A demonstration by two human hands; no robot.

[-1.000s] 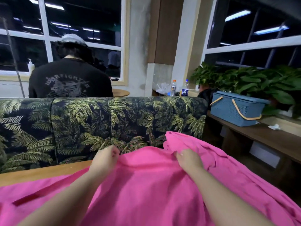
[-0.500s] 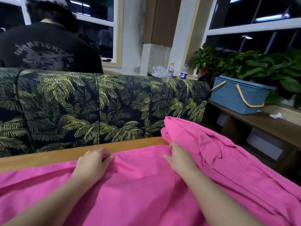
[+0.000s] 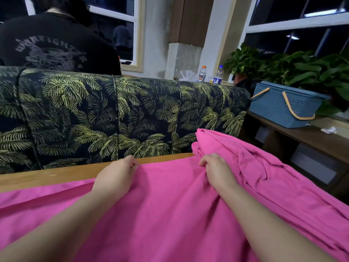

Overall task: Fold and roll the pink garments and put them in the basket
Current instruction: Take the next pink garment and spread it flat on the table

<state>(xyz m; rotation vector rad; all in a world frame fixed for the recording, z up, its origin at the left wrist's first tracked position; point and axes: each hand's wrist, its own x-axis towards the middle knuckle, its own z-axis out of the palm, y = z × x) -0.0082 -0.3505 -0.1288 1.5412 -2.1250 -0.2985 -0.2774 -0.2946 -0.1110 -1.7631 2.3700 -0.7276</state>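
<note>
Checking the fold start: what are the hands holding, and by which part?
Both the left hand and right hand grip the pink garment by its far edge.

A palm-print sofa back (image 3: 120, 114) runs along the wooden table edge (image 3: 56, 174) under dark night windows (image 3: 294, 8) reflecting ceiling lights. A seated person in black (image 3: 56, 44) faces away. Bottles (image 3: 218, 75) and leafy plants (image 3: 294, 69) line the sill above a wooden shelf (image 3: 309, 140).
</note>
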